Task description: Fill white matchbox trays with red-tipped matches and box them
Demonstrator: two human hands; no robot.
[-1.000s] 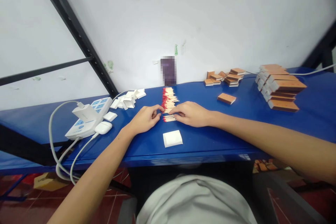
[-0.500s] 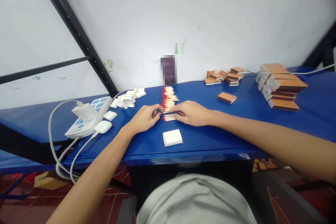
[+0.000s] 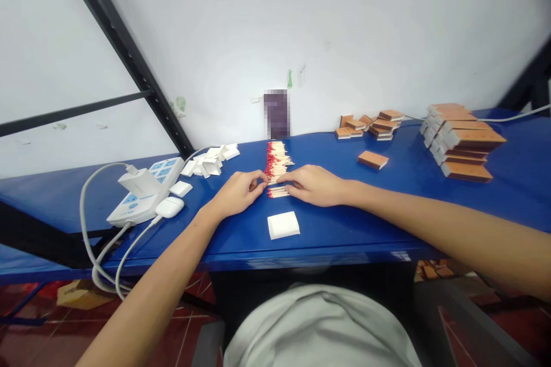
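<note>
Small row of matches (image 3: 278, 191) apart, main pile (image 3: 279, 156) holds the bulk

Clock centred on the main pile, 12 towards the wall. Blue table (image 3: 336, 241): bears all items noted. Matchbox stack (image 3: 467, 146): at 3, well apart from both hands. Right hand (image 3: 317, 186): at 4, fingers curled, thumb and forefinger parted, forefinger at the plain match ends; no hold evident. Left hand (image 3: 239, 192): at 8, half curled, thumb and forefinger tips close together by the red heads; whether a match is pinched cannot be told. Progress, as judged: most matches still in the main pile; white tray (image 3: 283, 225), at 6 near the table edge, shows none, its open side unclear; one small row divided off. Orientation: main pile's long axis runs 12 to 6, matches roughly crosswise, heads towards 9. Small row, at 6 between pile and tray: matches lie 9 to 3, heads at 9
</note>
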